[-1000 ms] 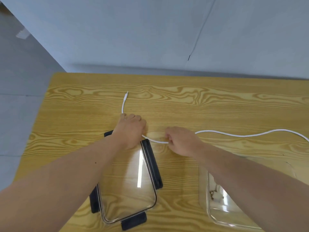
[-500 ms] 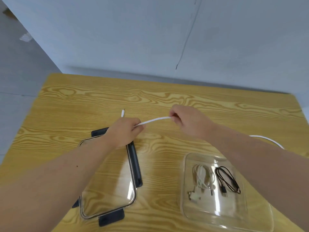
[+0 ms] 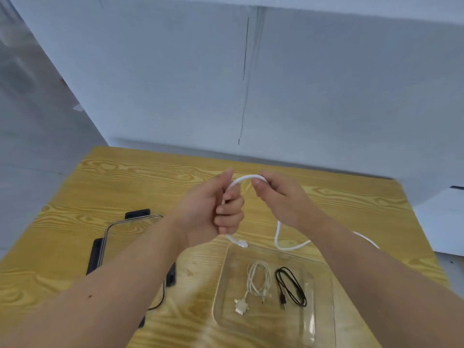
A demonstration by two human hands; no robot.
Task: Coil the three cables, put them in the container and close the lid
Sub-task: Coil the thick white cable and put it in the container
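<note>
Above the wooden table, both hands are raised and joined by a short arch of the white cable: the left hand is clenched in a fist around it, the plug end hanging out below the fist, while the right hand pinches it between thumb and fingertips, the slack dropping beneath the wrist and trailing right across the tabletop. Below the hands, the clear container stands open on the table and holds a coiled white cable and, beside it, a coiled black cable; its lid, transparent with dark clips, lies flat to the left, partly hidden by the left forearm.
</note>
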